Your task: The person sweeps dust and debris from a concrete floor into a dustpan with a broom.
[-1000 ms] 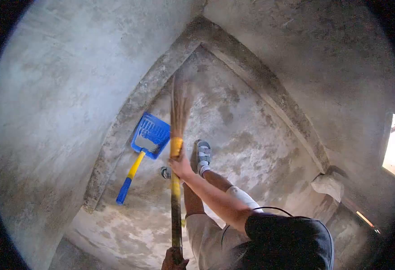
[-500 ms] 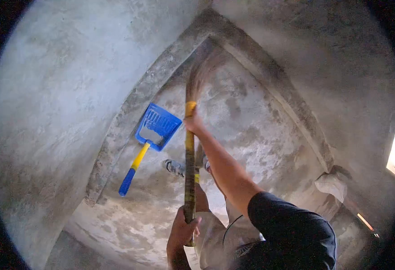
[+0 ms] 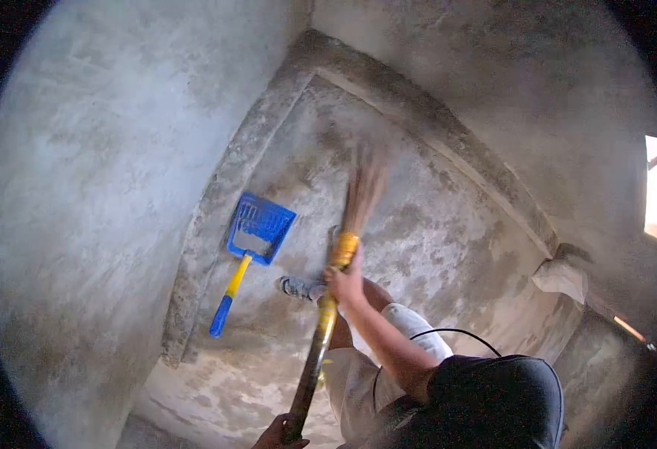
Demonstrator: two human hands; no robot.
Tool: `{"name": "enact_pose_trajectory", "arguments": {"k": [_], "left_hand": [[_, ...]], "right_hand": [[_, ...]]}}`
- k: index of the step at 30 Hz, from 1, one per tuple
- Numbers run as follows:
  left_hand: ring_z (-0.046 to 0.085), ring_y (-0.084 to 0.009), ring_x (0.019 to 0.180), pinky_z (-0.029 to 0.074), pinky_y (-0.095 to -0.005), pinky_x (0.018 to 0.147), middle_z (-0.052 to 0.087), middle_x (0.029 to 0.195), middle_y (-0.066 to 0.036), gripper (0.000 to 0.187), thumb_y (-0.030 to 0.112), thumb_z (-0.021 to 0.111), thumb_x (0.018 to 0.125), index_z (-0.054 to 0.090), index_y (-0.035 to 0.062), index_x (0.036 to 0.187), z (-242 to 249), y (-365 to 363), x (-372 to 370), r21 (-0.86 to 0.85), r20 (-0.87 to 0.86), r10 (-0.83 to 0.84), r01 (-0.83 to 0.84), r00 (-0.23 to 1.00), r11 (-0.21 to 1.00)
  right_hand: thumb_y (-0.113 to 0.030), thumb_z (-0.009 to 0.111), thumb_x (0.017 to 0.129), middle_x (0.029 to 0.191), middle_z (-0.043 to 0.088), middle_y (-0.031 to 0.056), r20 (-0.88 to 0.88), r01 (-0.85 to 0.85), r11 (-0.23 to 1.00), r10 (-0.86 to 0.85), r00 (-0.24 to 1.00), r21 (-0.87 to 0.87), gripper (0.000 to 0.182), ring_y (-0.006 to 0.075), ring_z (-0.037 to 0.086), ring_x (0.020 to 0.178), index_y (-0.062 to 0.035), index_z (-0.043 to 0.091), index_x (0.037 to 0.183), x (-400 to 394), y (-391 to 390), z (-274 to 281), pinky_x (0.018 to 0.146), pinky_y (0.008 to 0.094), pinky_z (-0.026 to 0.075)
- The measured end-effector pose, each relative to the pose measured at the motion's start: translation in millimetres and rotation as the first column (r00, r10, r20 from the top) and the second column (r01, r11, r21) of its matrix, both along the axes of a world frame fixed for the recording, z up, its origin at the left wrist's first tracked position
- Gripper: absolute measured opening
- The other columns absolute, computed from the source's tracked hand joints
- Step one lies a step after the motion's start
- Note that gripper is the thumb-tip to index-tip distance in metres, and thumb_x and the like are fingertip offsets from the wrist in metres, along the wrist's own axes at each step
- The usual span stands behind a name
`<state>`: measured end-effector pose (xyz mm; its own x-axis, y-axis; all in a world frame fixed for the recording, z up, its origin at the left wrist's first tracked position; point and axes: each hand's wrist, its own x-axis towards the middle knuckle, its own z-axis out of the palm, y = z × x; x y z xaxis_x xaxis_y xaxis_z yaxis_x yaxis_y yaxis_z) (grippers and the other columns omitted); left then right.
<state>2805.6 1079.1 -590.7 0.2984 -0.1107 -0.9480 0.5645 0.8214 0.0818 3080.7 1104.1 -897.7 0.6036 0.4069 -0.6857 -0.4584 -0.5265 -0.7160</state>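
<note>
A long broom (image 3: 316, 350) slants up through the middle of the head view, its bristles (image 3: 366, 179) blurred over the stained concrete floor. My right hand (image 3: 345, 283) is wrapped around the handle just below the yellow binding. Low in the view, my left hand (image 3: 280, 434) grips the handle's near end, partly cut off by the picture's edge. To the left of the broom a blue dustpan (image 3: 261, 224) with a yellow and blue handle lies on the floor, touched by neither hand. Some pale grey debris shows in it.
A raised concrete ledge (image 3: 418, 105) runs along both walls and meets at the corner. My shoe (image 3: 298, 287) stands near the dustpan. A whitish sack or bag (image 3: 560, 278) lies at the right, below a bright opening (image 3: 656, 187) in the wall.
The broom has swung from upright to slanted, its bristles moving from the corner back toward me and right. Both hands have come lower in view, still around the handle.
</note>
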Motion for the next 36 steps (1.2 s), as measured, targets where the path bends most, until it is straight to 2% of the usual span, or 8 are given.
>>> {"name": "enact_pose_trajectory", "arguments": {"k": [9, 19, 21, 23, 28, 29, 32, 36], "left_hand": [[0.050, -0.0089, 0.058, 0.043, -0.0245, 0.050, 0.053, 0.078, -0.004, 0.058, 0.025, 0.069, 0.081, 0.040, 0.0014, 0.126, -133, 51, 125, 0.220, 0.509, -0.346, 0.270, 0.788, 0.937], [0.057, -0.0137, 0.061, 0.045, -0.0278, 0.048, 0.054, 0.071, -0.005, 0.040, 0.013, 0.066, 0.080, 0.044, -0.0010, 0.110, -167, 58, 216, 0.382, 0.324, -0.063, -0.069, 0.944, 0.921], [0.054, -0.0152, 0.055, 0.045, -0.0282, 0.047, 0.052, 0.069, -0.005, 0.039, 0.010, 0.065, 0.081, 0.041, -0.0001, 0.110, -171, 64, 194, 0.382, 0.383, 0.081, -0.238, 0.920, 0.893], [0.054, -0.0145, 0.056, 0.046, -0.0293, 0.048, 0.052, 0.077, -0.006, 0.039, 0.008, 0.063, 0.082, 0.038, 0.0006, 0.112, -146, 71, 190, 0.303, 0.346, 0.225, -0.336, 0.911, 0.892], [0.058, -0.0195, 0.062, 0.048, -0.0311, 0.050, 0.053, 0.080, -0.010, 0.029, 0.013, 0.058, 0.085, 0.040, 0.0032, 0.105, -202, -6, 199, 0.350, 0.342, 0.283, -0.401, 0.896, 0.847], [0.054, -0.0350, 0.088, 0.046, -0.0422, 0.067, 0.052, 0.095, -0.021, 0.055, 0.016, 0.063, 0.083, 0.030, 0.0004, 0.123, -159, 25, 225, 0.885, 0.096, -0.272, 0.043, 0.958, 0.463], [0.050, -0.0374, 0.105, 0.038, -0.0441, 0.090, 0.049, 0.117, -0.025, 0.070, 0.041, 0.057, 0.086, 0.031, -0.0078, 0.129, -155, -17, 261, 0.443, 0.283, 0.028, -0.157, 0.959, 0.883], [0.058, -0.0336, 0.080, 0.046, -0.0407, 0.072, 0.057, 0.086, -0.025, 0.054, 0.029, 0.064, 0.085, 0.038, -0.0112, 0.109, -175, -77, 276, 0.671, 0.423, -0.182, -0.171, 0.888, 0.722]], "right_hand": [[-0.001, 0.055, 0.075, 0.087, 0.050, 0.0070, 0.442, 0.206, 0.954, -0.092, 0.892, -0.218, 0.079, 0.0163, 0.052, 0.067, -0.0148, 0.014, 0.142, 217, -46, 17, 0.055, 0.0298, 0.048], [-0.003, 0.069, 0.068, 0.058, 0.047, 0.0061, -0.125, 0.056, 0.997, -0.063, 0.990, -0.054, 0.046, 0.0181, 0.051, 0.050, -0.0102, 0.037, 0.101, 269, 85, -182, 0.040, 0.0332, 0.042], [-0.039, 0.057, 0.083, 0.058, 0.047, 0.0076, 0.547, -0.203, 0.977, 0.137, 0.826, 0.061, 0.033, 0.0213, 0.047, 0.045, -0.0106, 0.043, 0.094, 200, 149, -151, 0.040, 0.0365, 0.041], [0.001, 0.066, 0.069, 0.058, 0.049, 0.0081, -0.286, -0.154, 0.983, 0.178, 0.942, 0.103, 0.068, 0.0208, 0.055, 0.051, -0.0110, 0.028, 0.124, 199, 166, -267, 0.043, 0.0382, 0.047], [-0.003, 0.061, 0.070, 0.078, 0.062, 0.0179, 0.166, -0.597, 0.755, 0.648, 0.743, -0.273, 0.100, 0.0274, 0.062, 0.060, -0.0159, -0.005, 0.144, 140, 224, -112, 0.050, 0.0394, 0.050], [-0.004, 0.060, 0.070, 0.080, 0.062, 0.0199, 0.142, -0.652, 0.709, 0.698, 0.702, -0.269, 0.098, 0.0291, 0.063, 0.062, -0.0159, -0.003, 0.144, 140, 231, -92, 0.052, 0.0399, 0.050], [-0.004, 0.057, 0.069, 0.086, 0.062, 0.0228, 0.155, -0.751, 0.588, 0.807, 0.569, -0.302, 0.094, 0.0342, 0.063, 0.073, -0.0151, 0.002, 0.145, 133, 218, -72, 0.060, 0.0418, 0.050], [-0.002, 0.052, 0.068, 0.098, 0.062, 0.0251, 0.196, -0.790, 0.489, 0.872, 0.448, -0.371, 0.086, 0.0390, 0.062, 0.089, -0.0174, 0.014, 0.144, 162, 162, -69, 0.073, 0.0433, 0.048]]}}
